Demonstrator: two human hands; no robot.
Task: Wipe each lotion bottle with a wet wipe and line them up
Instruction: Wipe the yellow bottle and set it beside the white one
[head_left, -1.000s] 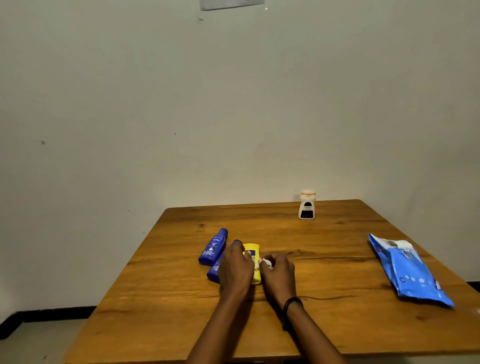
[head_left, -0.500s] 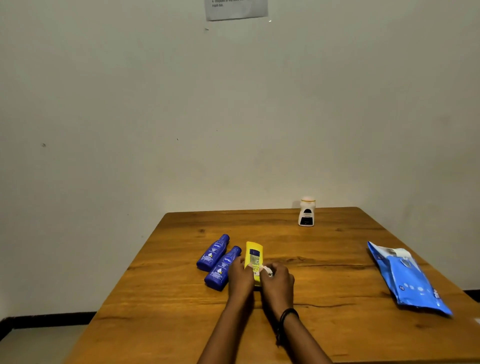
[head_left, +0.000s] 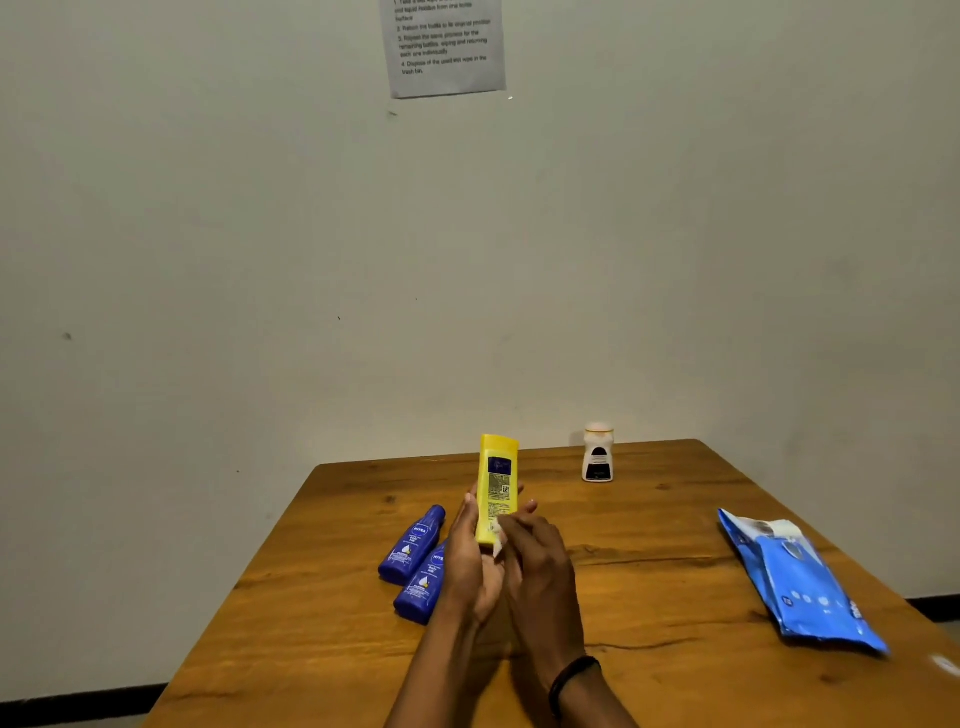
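Observation:
My left hand (head_left: 470, 558) holds a yellow lotion bottle (head_left: 497, 483) upright above the wooden table (head_left: 649, 587), gripping its lower end. My right hand (head_left: 535, 566) presses a small white wet wipe (head_left: 496, 535) against the bottle's lower part. Two blue lotion bottles lie side by side on the table to the left of my hands, one (head_left: 412, 543) farther left and one (head_left: 423, 584) partly hidden by my left hand. A small white bottle (head_left: 598, 453) stands upright near the table's far edge.
A blue pack of wet wipes (head_left: 795, 582) lies on the right side of the table. A printed sheet (head_left: 444, 47) is taped to the wall. The wall runs close behind the table's far edge.
The yellow bottle has been lifted off the table and stood upright in my left hand. My right hand keeps the wipe against it. The view has tilted down.

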